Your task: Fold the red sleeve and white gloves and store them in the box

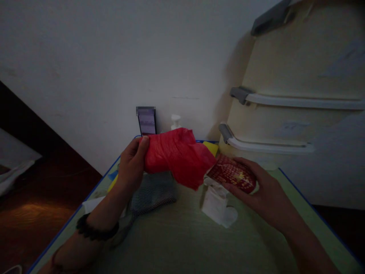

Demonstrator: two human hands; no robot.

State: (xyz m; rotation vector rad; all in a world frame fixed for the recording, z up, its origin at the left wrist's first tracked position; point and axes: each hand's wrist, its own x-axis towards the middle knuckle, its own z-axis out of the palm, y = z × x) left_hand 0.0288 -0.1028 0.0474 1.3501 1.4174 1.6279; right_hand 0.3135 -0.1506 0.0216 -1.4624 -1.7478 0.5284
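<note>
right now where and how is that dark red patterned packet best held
Probably by the rounded right end of the packet, coming from the right and spanning its near and far edges, as the right hand does. That end narrows to fit a palm, while the left end lies against or just beside the red bag, leaving less room.

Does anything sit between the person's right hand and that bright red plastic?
Yes: the dark red patterned packet, held in the right hand, fills that gap. Its far end meets the bright red plastic; whether it goes inside, I cannot tell.
</note>
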